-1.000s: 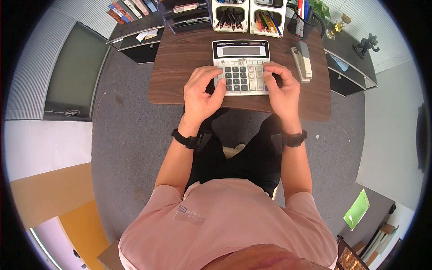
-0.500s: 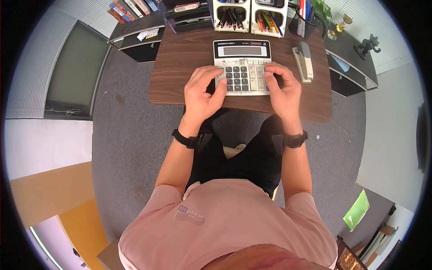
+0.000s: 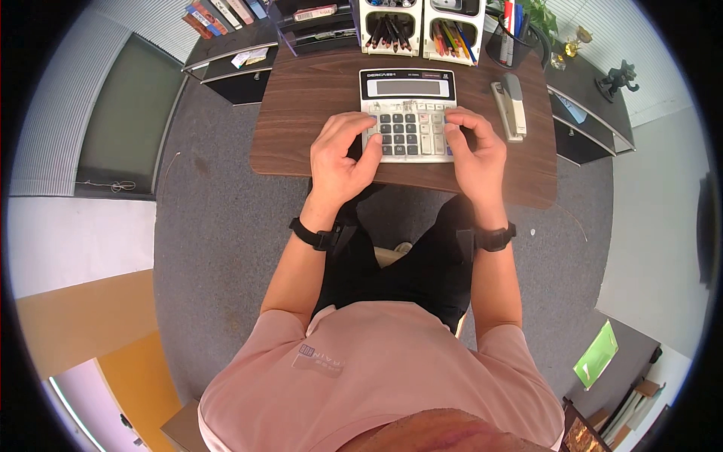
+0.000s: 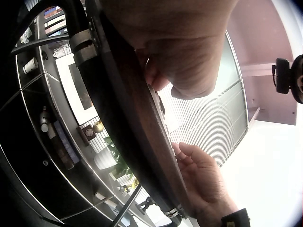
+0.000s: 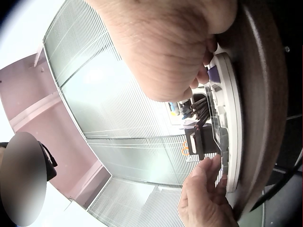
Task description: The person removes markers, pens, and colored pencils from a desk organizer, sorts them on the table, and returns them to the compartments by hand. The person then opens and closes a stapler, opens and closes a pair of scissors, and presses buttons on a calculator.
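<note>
A white desk calculator (image 3: 409, 156) with dark and pale keys lies near the front of the brown table (image 3: 290, 143). My left hand (image 3: 337, 160) is at its left side, thumb and forefinger curled at the edge of the keys. On the opposite side my right hand (image 3: 482, 157) curls its thumb and forefinger in the same way. In the right wrist view a thin clear edge (image 5: 212, 113) stands just above the keys, between the hands. Patches of glare lie over the upper keys in the head view. The other fingers are largely hidden.
Right of the calculator lies a stapler (image 3: 510, 108). At the back are white pencil holders (image 3: 389, 52), a black mesh pen cup (image 3: 518, 49) and a dark desk organizer (image 3: 316, 29). Low dark cabinets (image 3: 230, 71) stand beyond the table.
The head view has shifted slightly. Both hands stay at the calculator's sides, and it keeps its place between them.
</note>
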Tool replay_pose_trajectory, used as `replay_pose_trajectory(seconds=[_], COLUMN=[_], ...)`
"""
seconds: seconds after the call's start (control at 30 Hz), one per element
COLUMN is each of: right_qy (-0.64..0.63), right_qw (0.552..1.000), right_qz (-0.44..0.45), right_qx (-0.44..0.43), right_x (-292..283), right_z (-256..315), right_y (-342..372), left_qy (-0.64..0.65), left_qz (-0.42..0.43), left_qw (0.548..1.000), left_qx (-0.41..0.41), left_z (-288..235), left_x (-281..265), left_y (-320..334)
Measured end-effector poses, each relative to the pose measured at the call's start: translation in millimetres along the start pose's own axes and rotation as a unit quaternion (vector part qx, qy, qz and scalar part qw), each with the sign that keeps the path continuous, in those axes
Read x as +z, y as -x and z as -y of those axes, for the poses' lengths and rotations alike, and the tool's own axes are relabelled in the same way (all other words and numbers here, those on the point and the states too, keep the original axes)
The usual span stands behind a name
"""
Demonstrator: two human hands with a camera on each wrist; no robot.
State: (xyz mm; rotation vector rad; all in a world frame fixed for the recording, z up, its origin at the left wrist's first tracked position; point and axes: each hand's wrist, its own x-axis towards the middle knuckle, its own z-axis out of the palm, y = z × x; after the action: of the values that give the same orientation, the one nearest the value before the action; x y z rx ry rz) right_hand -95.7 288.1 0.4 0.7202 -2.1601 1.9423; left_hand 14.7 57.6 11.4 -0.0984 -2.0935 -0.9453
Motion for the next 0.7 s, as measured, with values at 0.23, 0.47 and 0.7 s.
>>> replay_pose_trajectory(seconds=[0.23, 0.47, 0.7], right_qy=[-0.007, 0.001, 0.001], right_qw=[1.000, 1.000, 1.000], right_qz=[-0.001, 0.002, 0.002], right_qx=[-0.003, -0.002, 0.001], right_x=[0.2, -0.1, -0.6], right_z=[-0.7, 3.8, 0.8], right_y=[0.1, -0.4, 0.7], left_qy=[-0.006, -0.002, -0.003], left_qz=[-0.001, -0.003, -0.003], left_qw=[1.000, 1.000, 1.000], left_qx=[0.005, 0.005, 0.008], left_z=[0.5, 2.1, 2.1], left_x=[0.3, 1.1, 1.1], left_y=[0.1, 0.7, 0.0])
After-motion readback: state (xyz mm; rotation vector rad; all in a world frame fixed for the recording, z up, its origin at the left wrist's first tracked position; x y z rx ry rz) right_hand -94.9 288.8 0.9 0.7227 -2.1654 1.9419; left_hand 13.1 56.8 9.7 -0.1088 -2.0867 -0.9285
